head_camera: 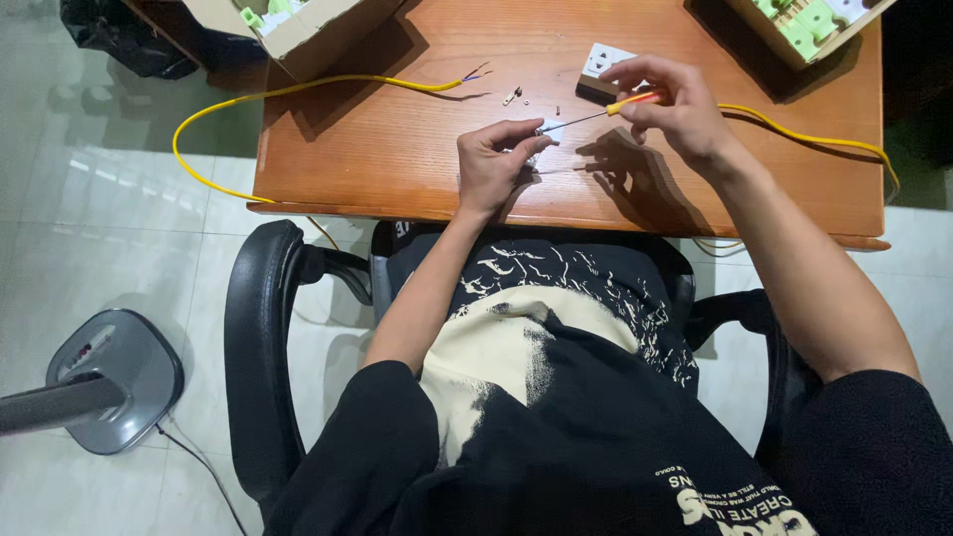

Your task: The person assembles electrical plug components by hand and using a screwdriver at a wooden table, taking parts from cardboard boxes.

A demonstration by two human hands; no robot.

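The left hand (493,164) pinches a small white part (552,130); the right hand (667,104) holds a screwdriver (606,110) on it. The tip may slip, sending loose screws (512,96) across the surface (397,149).

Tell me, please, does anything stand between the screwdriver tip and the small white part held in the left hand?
Nothing visible does: the screwdriver in the right hand already reaches the small white part pinched by the left hand.

Wooden table (397,149): yellow cable (298,91), socket (606,62), boxes (308,25)
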